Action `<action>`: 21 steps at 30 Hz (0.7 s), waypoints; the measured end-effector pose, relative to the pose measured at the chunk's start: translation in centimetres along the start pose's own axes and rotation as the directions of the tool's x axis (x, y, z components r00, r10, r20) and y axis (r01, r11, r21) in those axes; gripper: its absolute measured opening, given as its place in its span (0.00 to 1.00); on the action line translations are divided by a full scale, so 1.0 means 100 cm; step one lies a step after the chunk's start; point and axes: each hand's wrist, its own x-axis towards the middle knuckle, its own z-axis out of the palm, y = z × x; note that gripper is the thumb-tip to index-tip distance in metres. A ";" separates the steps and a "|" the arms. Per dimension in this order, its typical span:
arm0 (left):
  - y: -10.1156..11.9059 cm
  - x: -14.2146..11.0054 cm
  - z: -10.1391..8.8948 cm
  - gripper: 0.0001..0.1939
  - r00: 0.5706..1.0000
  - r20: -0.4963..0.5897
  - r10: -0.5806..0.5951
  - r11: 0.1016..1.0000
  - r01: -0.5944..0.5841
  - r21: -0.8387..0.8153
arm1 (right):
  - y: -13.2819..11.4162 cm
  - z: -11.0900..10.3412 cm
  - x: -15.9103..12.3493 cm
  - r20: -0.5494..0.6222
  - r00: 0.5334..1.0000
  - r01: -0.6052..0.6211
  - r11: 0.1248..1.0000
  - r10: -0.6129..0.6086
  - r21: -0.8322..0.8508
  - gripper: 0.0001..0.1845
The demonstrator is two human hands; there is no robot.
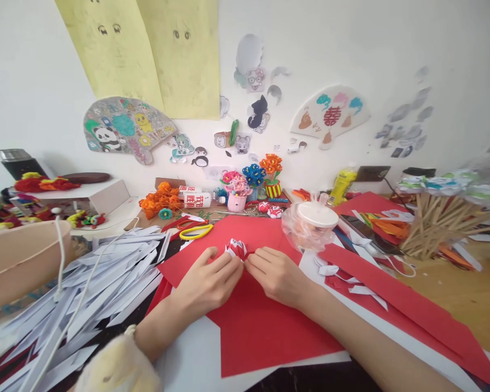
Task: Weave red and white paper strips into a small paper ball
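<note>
A small red-and-white folded paper piece (237, 248) with pleated, zigzag edges is held just above a red paper sheet (265, 332). My left hand (213, 277) closes its fingers on the left and near side of the piece. From the right, my right hand (275, 276) pinches at its edge, fingertips almost meeting those of the left; they hide the lower part. Two similar red-and-white folded pieces (269, 208) lie behind the sheet. Yellow-handled scissors (196, 232) rest beyond my left hand.
Long white paper strips (118, 277) are heaped at left, crossed by a white cable (60, 256). A white-lidded container (316, 215) wrapped in plastic stands back right. Red strips (404, 299) lie near my right forearm. Pots of craft flowers (253, 177) line the wall.
</note>
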 end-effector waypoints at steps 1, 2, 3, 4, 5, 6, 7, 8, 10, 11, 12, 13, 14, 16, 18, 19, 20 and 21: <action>0.000 0.000 0.000 0.16 1.000 -0.002 -0.001 1.000 0.001 -0.016 | 0.000 0.000 -0.001 -0.008 1.000 0.003 1.000 -0.002 0.009 0.22; 0.001 0.000 0.000 0.15 1.000 0.000 -0.010 0.999 0.010 -0.036 | 0.001 0.000 -0.002 -0.014 1.000 0.002 1.000 -0.002 0.018 0.22; 0.001 0.000 0.001 0.15 1.000 0.003 -0.025 0.998 0.025 -0.060 | 0.001 0.000 -0.003 -0.019 1.000 -0.002 1.000 0.002 0.026 0.22; 0.001 0.000 0.001 0.14 0.999 0.007 -0.043 0.995 0.044 -0.089 | 0.001 0.000 -0.004 -0.022 1.000 -0.010 0.999 0.010 0.033 0.21; 0.001 -0.001 0.001 0.13 0.998 0.016 -0.064 0.991 0.066 -0.116 | 0.001 0.000 -0.005 -0.023 1.000 -0.018 0.999 0.019 0.041 0.20; 0.001 -0.001 0.001 0.13 0.996 0.027 -0.085 0.986 0.088 -0.139 | 0.000 0.000 -0.006 -0.019 0.999 -0.025 0.998 0.026 0.052 0.19; 0.000 -0.001 0.001 0.13 0.994 0.039 -0.099 0.983 0.104 -0.154 | 0.000 0.001 -0.007 -0.013 1.000 -0.026 0.997 0.027 0.066 0.19; 0.000 -0.001 0.001 0.14 0.994 0.054 -0.099 0.981 0.106 -0.162 | 0.000 0.001 -0.008 -0.003 1.000 -0.023 0.996 0.024 0.083 0.18; -0.002 -0.001 0.000 0.16 0.993 0.099 -0.058 0.982 0.075 -0.172 | 0.000 0.003 -0.009 0.014 1.000 -0.013 0.993 0.011 0.120 0.18; -0.002 -0.001 0.000 0.17 0.992 0.122 -0.028 0.982 0.050 -0.183 | 0.000 0.004 -0.009 0.023 1.000 -0.005 0.990 0.002 0.138 0.18; -0.003 -0.001 0.000 0.18 0.990 0.142 0.001 0.979 0.028 -0.200 | 0.001 0.005 -0.009 0.031 0.999 0.000 0.988 -0.005 0.157 0.18; -0.004 -0.001 -0.001 0.18 0.986 0.163 0.021 0.975 0.016 -0.222 | 0.001 0.006 -0.009 0.038 0.999 0.000 0.984 -0.007 0.179 0.18; -0.004 -0.001 -0.001 0.18 0.983 0.181 0.023 0.969 0.022 -0.245 | 0.001 0.007 -0.009 0.043 0.999 -0.007 0.979 -0.002 0.206 0.18; -0.005 -0.001 -0.002 0.16 0.976 0.217 -0.025 0.953 0.089 -0.290 | 0.000 0.008 -0.009 0.056 0.997 -0.062 0.956 0.047 0.288 0.17; -0.004 -0.001 -0.002 0.14 0.958 0.257 -0.125 0.919 0.210 -0.334 | -0.001 0.008 -0.008 0.072 0.982 -0.188 0.899 0.174 0.396 0.14; -0.003 0.000 -0.002 0.13 0.942 0.275 -0.192 0.891 0.285 -0.354 | -0.002 0.008 -0.008 0.091 0.963 -0.267 0.853 0.254 0.449 0.12; -0.002 0.000 -0.002 0.12 0.920 0.292 -0.263 0.855 0.362 -0.372 | -0.002 0.007 -0.007 0.114 0.937 -0.342 0.801 0.330 0.491 0.10; 0.000 0.000 -0.002 0.11 0.892 0.309 -0.329 0.813 0.434 -0.388 | -0.003 0.006 -0.006 0.140 0.909 -0.404 0.754 0.392 0.518 0.07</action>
